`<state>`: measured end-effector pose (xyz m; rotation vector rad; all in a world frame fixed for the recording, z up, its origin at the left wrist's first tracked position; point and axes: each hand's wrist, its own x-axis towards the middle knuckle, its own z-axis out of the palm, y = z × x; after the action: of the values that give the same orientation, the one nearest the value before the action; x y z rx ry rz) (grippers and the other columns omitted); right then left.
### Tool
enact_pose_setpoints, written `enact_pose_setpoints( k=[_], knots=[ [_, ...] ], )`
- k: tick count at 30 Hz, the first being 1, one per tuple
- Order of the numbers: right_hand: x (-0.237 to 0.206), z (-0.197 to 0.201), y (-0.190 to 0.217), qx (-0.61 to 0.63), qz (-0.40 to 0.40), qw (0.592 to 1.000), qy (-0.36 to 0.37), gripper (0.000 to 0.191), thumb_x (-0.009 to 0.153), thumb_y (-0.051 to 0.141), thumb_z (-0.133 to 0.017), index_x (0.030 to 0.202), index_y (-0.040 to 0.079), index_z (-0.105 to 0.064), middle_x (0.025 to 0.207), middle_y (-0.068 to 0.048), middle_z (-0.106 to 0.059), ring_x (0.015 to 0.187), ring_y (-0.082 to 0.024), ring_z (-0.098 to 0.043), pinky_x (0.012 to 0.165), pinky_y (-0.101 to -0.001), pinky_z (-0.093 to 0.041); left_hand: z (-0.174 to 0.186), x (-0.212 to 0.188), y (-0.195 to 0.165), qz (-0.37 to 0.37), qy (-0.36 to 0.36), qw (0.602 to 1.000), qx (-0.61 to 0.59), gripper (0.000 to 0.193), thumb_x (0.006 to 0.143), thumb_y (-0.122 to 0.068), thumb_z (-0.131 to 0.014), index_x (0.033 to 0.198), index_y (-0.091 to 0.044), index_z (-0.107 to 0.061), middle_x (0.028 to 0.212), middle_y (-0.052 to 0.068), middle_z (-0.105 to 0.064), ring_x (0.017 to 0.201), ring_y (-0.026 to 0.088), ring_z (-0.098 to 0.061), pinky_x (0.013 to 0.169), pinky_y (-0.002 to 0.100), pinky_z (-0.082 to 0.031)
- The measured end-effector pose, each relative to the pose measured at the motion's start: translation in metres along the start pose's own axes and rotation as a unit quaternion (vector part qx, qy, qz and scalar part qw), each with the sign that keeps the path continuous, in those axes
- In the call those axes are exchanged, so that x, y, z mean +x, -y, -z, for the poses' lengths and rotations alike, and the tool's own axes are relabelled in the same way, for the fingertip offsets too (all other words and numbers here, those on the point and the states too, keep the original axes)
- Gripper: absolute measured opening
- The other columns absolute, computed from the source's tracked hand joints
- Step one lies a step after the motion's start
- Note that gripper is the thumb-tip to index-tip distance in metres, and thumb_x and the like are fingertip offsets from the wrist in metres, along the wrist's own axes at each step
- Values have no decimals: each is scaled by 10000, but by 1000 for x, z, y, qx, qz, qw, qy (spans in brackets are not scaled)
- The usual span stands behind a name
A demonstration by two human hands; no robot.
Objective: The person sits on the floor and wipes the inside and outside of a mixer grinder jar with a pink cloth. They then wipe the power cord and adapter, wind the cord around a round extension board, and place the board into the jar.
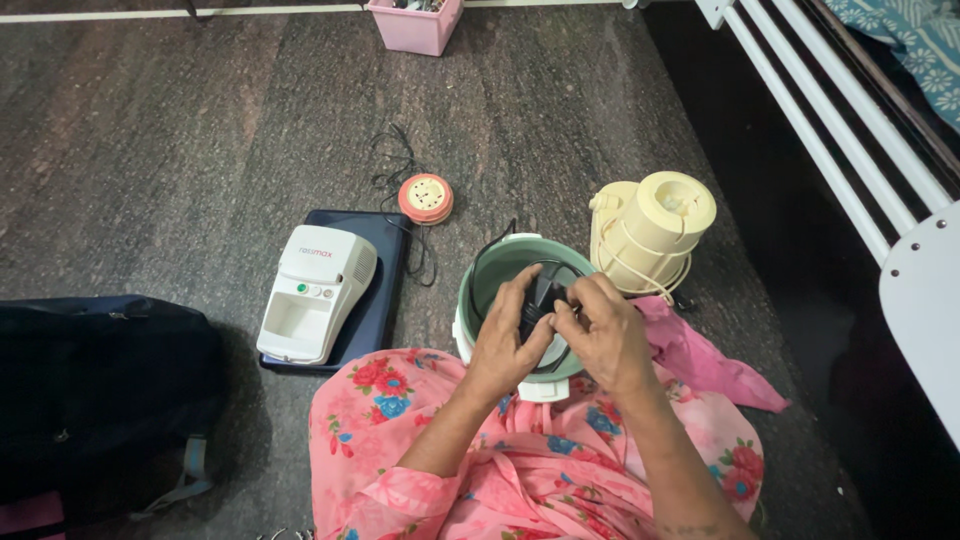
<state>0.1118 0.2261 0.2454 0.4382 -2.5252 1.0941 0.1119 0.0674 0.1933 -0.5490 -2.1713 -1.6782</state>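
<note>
Working over green pot (490,275) set upright on floor (180,150) against knees, steadying it; both hands, left (515,335) and right (600,335), grips pinching black cord (540,300) bundled at pot mouth; cream jar (650,230) just beside, nebuliser (315,300) near

Soft, even indoor light; sharp centre, dark right edge.

Diffuse light falls from above onto the floor (200,130), leaving only faint, short shadows beside the white device (315,290) and the cream jar (650,235). The right side of the frame sinks into deep shadow, and the black bag (95,400) at lower left loses detail. No glare; wide-angle bending shows at the edges.
</note>
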Motion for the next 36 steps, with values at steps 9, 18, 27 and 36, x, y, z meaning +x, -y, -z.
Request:
enact_pose_setpoints(
  k=[9, 18, 27, 36],
  knots=[
    [5, 4, 25, 14, 176, 983, -49, 128, 881, 42, -704, 965, 1, -616, 965, -120, -636, 801, -288, -692, 673, -365, -560, -2, -4, -11, -16, -32, 997, 66, 780, 946, -273, -673, 1584, -32, -295, 1331, 249, -525, 1186, 404, -585, 967, 417, -502],
    [-15, -54, 24, -169, 170, 971, 9, 519, 927, 329, -663, 1370, 67, -606, 1440, -176, -527, 1331, -405, -498, 1101, -527, -391, -9, -12, 55, 121, -158, 947, -252, 674, 912, -88, -593, 1554, -62, -388, 1431, 183, -549, 1296, 313, -560, 1103, 390, -462],
    [-28, -146, -62, 111, 11, 988, 111, 800, 958, 341, -725, 1557, 72, -268, 1565, -379, -193, 1449, -560, -266, 1156, -508, -327, -18, -32, 126, 195, -167, 821, -509, 725, 1041, -499, -350, 1608, -56, -261, 1420, 119, -548, 1301, 263, -534, 1141, 419, -397],
    [-14, -146, -171, 69, -135, 980, 126, 733, 867, 78, -685, 1521, 156, -365, 1320, -231, -534, 1208, -420, -582, 1035, -463, -477, -34, -30, 163, 300, 10, 890, -342, 866, 970, -518, -601, 1636, -87, -251, 1492, 82, -460, 1378, 251, -418, 1167, 414, -321]
  ],
)
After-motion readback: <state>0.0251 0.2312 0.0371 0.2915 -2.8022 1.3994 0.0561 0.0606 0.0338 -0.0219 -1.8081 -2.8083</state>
